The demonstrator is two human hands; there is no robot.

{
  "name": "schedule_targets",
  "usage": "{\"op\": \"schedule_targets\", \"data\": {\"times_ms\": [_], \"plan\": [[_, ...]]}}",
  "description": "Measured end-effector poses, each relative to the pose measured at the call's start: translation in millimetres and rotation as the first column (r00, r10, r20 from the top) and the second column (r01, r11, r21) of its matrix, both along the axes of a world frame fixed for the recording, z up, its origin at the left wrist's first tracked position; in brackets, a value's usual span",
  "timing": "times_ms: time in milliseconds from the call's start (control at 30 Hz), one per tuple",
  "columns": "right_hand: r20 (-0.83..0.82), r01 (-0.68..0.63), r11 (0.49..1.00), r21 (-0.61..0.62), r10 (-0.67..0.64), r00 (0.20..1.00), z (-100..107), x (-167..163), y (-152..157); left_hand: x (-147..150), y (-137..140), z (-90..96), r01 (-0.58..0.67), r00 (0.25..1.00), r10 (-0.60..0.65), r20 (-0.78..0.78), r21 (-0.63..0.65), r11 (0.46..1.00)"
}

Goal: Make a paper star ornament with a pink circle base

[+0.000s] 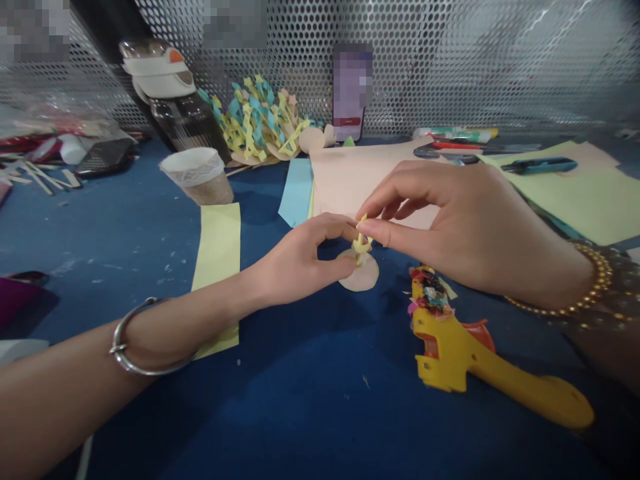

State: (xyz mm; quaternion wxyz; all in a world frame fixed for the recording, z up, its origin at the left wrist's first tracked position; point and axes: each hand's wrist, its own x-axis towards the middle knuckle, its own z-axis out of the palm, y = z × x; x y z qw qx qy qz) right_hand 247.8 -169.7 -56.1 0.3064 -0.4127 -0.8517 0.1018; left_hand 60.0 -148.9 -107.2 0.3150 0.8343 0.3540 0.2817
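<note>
Over the blue table, my left hand (315, 257) and my right hand (450, 220) meet at a small yellow paper piece (361, 247) with curled strips. It stands upright on a round, pale paper disc (364, 277). Thumb and fingers of my right hand pinch the top of the piece. My left thumb and fingers close around its lower part, at the disc's edge. Just right of the disc lies a yellow glue gun (465, 353), its nozzle end crusted with coloured scraps.
Behind my hands are pink paper sheets (345, 173) and a phone (349, 93). A paper cup (200, 177), a yellow paper strip (217, 233), a bottle (175, 93) and finished-looking curled paper pieces (260, 123) stand left. Blue-handled scissors (543, 165) rest on yellow paper (600, 200) at right.
</note>
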Motion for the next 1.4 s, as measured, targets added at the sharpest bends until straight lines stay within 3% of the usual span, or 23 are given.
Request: {"op": "schedule_targets", "data": {"times_ms": [267, 433, 900, 1133, 1400], "plan": [[0.015, 0.004, 1.0, 0.001, -0.004, 1.0, 0, -1, -1, -1, -1, -2.6, -0.08, 0.997, 0.08, 0.003, -0.005, 0.997], [0.013, 0.004, 1.0, 0.012, -0.004, 1.0, 0, 1, 0, -2, 0, -3.1, -0.071, 0.997, 0.071, 0.011, 0.031, 0.997], [0.019, 0.012, 1.0, 0.017, -0.012, 1.0, -1, 0, 1, -4, 1, -10.0, -0.097, 0.987, 0.101, 0.122, -0.032, 0.995], [0.004, 0.011, 1.0, 0.013, -0.011, 1.0, 0, 0, 0, -1, 2, -7.2, -0.116, 0.993, 0.115, 0.03, 0.004, 0.993], [0.019, 0.015, 1.0, 0.017, -0.015, 1.0, -1, 0, 0, -1, 0, -2.1, -0.087, 0.995, 0.089, 0.041, -0.048, 0.995]]}}
